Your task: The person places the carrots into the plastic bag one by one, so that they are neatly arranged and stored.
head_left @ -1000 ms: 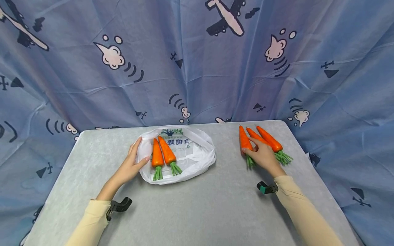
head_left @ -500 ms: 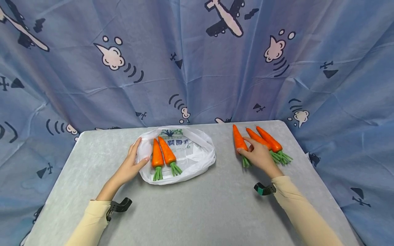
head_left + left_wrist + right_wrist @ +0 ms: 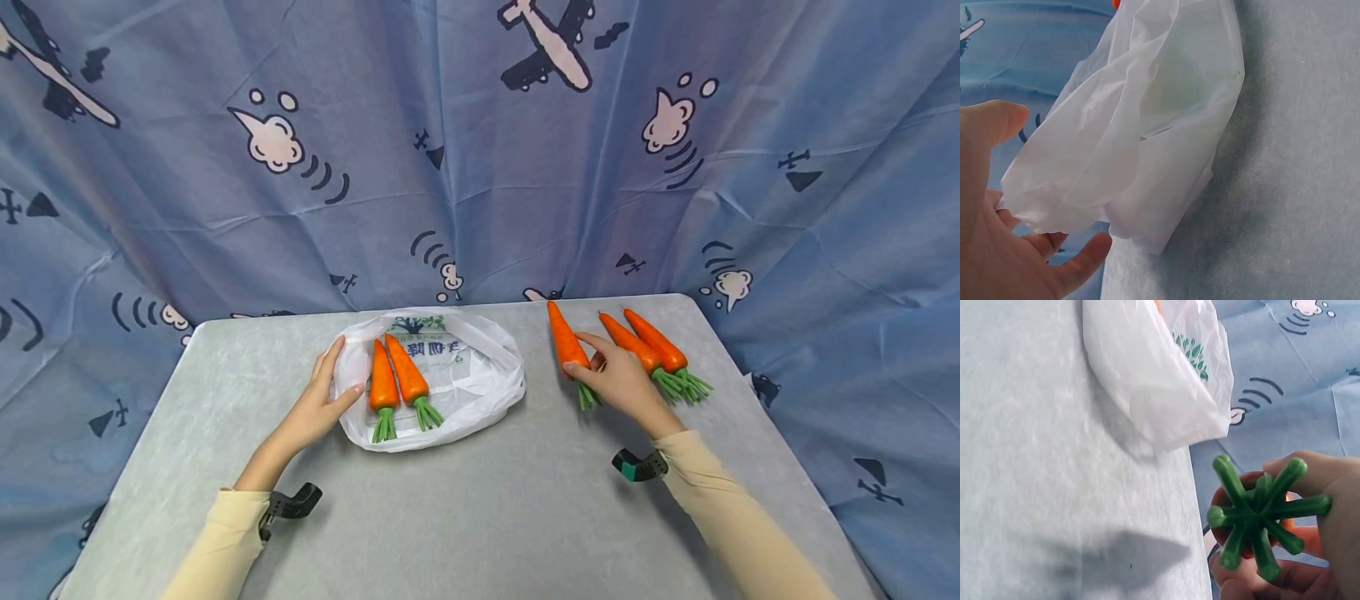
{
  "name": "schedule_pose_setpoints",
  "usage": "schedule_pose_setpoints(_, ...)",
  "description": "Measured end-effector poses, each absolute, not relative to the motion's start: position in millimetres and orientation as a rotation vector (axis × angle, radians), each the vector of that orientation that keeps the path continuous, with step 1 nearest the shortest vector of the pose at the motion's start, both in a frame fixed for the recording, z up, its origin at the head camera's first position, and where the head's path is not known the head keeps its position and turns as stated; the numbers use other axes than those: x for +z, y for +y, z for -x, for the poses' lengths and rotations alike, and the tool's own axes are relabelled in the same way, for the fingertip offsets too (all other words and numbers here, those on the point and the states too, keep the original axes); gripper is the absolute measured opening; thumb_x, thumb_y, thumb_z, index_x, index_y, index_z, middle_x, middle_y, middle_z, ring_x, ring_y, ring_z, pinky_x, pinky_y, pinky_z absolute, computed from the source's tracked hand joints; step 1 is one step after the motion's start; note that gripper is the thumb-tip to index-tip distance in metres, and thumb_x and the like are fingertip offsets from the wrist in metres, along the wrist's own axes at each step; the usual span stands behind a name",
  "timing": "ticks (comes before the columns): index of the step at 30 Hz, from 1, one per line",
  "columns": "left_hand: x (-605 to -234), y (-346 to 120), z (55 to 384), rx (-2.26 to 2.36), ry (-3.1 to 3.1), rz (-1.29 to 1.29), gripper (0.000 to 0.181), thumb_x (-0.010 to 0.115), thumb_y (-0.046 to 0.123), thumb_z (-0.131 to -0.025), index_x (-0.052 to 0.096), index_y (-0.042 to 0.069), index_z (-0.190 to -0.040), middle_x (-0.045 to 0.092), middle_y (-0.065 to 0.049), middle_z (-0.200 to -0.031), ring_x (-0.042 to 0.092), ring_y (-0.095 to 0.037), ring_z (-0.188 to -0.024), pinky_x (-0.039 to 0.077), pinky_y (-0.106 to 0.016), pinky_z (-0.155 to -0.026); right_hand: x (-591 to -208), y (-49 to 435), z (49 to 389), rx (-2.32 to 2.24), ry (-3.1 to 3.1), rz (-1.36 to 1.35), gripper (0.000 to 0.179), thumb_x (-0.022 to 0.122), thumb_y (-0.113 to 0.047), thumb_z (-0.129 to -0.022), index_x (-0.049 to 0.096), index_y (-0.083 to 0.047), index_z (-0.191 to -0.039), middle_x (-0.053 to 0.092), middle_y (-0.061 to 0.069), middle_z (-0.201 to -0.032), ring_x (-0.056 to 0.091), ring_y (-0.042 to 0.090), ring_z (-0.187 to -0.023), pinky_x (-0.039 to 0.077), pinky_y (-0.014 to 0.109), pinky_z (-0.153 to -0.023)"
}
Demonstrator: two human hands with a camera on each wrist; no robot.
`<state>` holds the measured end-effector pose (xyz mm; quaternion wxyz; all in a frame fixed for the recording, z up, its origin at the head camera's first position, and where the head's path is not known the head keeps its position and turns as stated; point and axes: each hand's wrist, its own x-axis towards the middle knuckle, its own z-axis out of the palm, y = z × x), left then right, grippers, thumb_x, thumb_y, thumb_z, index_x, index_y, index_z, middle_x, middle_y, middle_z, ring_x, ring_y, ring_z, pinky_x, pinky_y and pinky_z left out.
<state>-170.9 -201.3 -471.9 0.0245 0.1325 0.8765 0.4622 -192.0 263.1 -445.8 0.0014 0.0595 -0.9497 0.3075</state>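
Carrot (image 3: 562, 337), gripped by the right hand (image 3: 622, 379), hangs between the bag (image 3: 487, 408) and two spare carrots (image 3: 632, 340); the right wrist view suggests it is off the surface (image 3: 480, 517). Behind everything is a blue curtain (image 3: 480, 192). Left of centre on the surface, the white bag lies with its mouth wide; the film looks thin, soft and slippery, likely to fold if pushed. At its left side rests the left hand (image 3: 318, 407), fingers spread, thumb overlapping the rim, with no clear pinch. The right hand's thumb and fingers are curled round the carrot's thick end, parted only by its girth. Two bagged carrots (image 3: 383, 379) lie side by side. The smooth, glossy skin suggests a light, stiff, hardly fragile piece that could roll or slip; its thick end seems the best hold, rather than the narrow tip or stubby green top (image 3: 1254, 512).
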Motion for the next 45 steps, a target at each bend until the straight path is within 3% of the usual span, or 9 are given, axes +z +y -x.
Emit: schedule_pose_setpoints(45,-469,-201,169,1.438,2.713,-0.412,0.086,0.062,0.02,-0.097,0.003,0.013,-0.16,0.017,-0.026,-0.159,0.027,-0.045,-0.143,0.025,-0.066,-0.115,-429,206,174,1.11,-2.966,-0.492,0.059,0.074,-0.039,-0.087,0.056,-0.02,-0.14,0.063,-0.001,-0.078,0.053,0.013,-0.068,0.045,0.025,-0.061)
